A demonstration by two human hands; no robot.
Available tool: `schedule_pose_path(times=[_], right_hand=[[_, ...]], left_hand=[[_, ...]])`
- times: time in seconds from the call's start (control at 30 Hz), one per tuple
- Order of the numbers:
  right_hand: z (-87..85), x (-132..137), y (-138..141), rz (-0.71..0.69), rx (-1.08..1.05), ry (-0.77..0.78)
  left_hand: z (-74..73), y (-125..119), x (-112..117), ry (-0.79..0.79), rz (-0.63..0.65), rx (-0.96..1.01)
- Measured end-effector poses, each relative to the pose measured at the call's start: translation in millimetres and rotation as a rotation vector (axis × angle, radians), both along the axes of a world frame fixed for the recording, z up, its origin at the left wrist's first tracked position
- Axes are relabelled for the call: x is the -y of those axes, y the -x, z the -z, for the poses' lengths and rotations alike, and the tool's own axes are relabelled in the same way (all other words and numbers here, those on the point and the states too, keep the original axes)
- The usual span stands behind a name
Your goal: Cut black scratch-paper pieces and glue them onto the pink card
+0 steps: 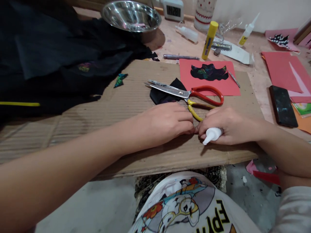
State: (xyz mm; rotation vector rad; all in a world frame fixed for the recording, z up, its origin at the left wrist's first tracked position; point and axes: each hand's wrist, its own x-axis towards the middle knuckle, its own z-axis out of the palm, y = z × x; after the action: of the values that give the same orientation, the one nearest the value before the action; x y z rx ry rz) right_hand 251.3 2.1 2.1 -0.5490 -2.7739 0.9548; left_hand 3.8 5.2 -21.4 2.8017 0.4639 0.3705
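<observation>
My right hand [221,124] is closed around a small glue bottle [212,134]; only its white nozzle shows, tilted down to the left. Beside it, my left hand [172,121] has its fingers curled under, their tips meeting my right fingers. Whatever may lie between those tips is hidden. Just beyond both hands lie scissors [206,92] with one red and one yellow handle, blades across a black fabric scrap [179,84]. Behind them, a wavy black fabric cut-out [209,72] rests on a red card [187,69]. A cardboard sheet [136,97] lies under all of this.
Dark cloth [60,58] covers the left side, near a small shiny scrap [120,80]. At the back are a steel bowl [114,14], a clock [173,10], a yellow glue stick [210,40] and a pen [181,57]. A phone [283,106] lies right.
</observation>
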Motion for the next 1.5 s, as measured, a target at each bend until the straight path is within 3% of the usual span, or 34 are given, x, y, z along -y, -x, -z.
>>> schedule_pose_path(times=[0.23, 1.2, 1.5], right_hand=[[-0.1, 3.7, -0.9, -0.033, -0.085, 0.002], [4.4, 7.1, -0.1, -0.062, -0.020, -0.158], [5.5, 5.4, 0.9, -0.052, 0.015, -0.075]], left_hand=[[6.3, -0.8, -1.2, 0.007, -0.019, 0.054], [8.8, 2.2, -9.9, 0.130, -0.065, 0.097], [8.5, 3.5, -10.6, 0.137, -0.087, 0.079]])
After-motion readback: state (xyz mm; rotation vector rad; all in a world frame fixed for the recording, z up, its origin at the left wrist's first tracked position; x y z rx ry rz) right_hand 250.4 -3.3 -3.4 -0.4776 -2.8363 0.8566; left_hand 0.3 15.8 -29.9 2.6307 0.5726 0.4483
